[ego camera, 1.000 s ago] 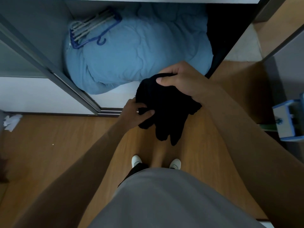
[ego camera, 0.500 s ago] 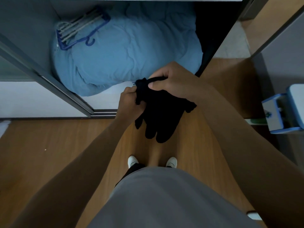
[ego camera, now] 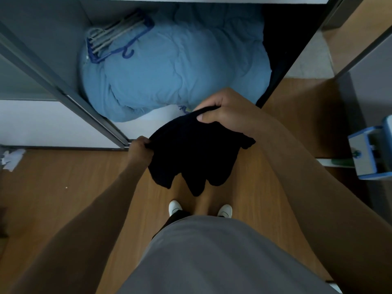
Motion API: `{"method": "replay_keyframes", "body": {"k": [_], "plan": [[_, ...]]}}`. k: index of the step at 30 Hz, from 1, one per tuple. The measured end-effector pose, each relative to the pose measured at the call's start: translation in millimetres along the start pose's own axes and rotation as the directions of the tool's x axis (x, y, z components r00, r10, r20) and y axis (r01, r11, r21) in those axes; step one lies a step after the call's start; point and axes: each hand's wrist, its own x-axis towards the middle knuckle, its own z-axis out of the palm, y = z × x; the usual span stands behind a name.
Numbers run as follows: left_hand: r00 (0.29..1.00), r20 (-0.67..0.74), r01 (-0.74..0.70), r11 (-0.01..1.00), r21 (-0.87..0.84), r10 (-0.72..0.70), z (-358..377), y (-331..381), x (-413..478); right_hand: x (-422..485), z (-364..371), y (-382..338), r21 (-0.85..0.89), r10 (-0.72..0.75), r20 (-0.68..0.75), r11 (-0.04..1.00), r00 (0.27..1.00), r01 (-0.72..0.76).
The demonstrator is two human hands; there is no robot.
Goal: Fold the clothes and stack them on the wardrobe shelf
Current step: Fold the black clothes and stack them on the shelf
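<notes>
hands spread since before, left hand [ego camera: 140, 150] and right hand [ego camera: 220, 112] each gripping black garment [ego camera: 195, 153] before wardrobe [ego camera: 63, 96]; judgement: keep top edge taut.

Wardrobe shelf [ego camera: 148, 128], white base, carrying a light blue quilt [ego camera: 180, 66] that fills most of its width. A bundle of blue and grey hangers [ego camera: 115, 39] lies on the quilt's far left part; a dark mass [ego camera: 282, 39], too dim to identify, sits at the quilt's right. Wooden floor [ego camera: 63, 187], on the near side of the quilt: crumpled white paper [ego camera: 12, 159] far to its left, a blue-and-white object [ego camera: 371, 153] well to its right, two white shoes [ego camera: 175, 207] standing nearest the viewer.
</notes>
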Motion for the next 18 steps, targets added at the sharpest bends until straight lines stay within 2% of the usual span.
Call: {"method": "replay_keyframes", "body": {"k": [3, 6, 8, 11, 14, 18], "plan": [[0.966, -0.089, 0.203, 0.923, -0.328, -0.244, -12.5, 1.5, -0.1, 5.8, -0.9, 9.9, -0.048, 0.079, -0.02, 0.996, 0.997, -0.08], [0.943, -0.14, 0.197, 0.844, -0.498, -0.303, -25.8, 15.3, 4.0, 13.7, -4.4, 25.6, -0.215, 0.137, -0.004, 0.967, 0.991, -0.134], [0.941, -0.176, 0.159, 0.837, -0.523, -0.289, -35.9, 27.7, 6.5, 17.5, -4.6, 35.5, -0.299, 0.154, -0.033, 0.941, 0.988, -0.157], [0.96, -0.21, 0.056, 0.86, -0.507, -0.186, -47.3, 43.5, 11.7, 20.3, -3.7, 45.9, -0.314, 0.11, -0.171, 0.936, 0.979, -0.16], [0.962, -0.25, -0.027, 0.869, -0.493, -0.112, -58.3, 52.8, 15.4, 20.3, -1.7, 44.7, -0.208, 0.087, -0.195, 0.97, 0.977, -0.128], [0.96, -0.279, -0.087, 0.922, -0.377, -0.023, -75.3, 54.6, 18.2, 24.0, 8.7, 35.8, -0.019, 0.078, -0.189, 0.996, 0.979, -0.083]]}}
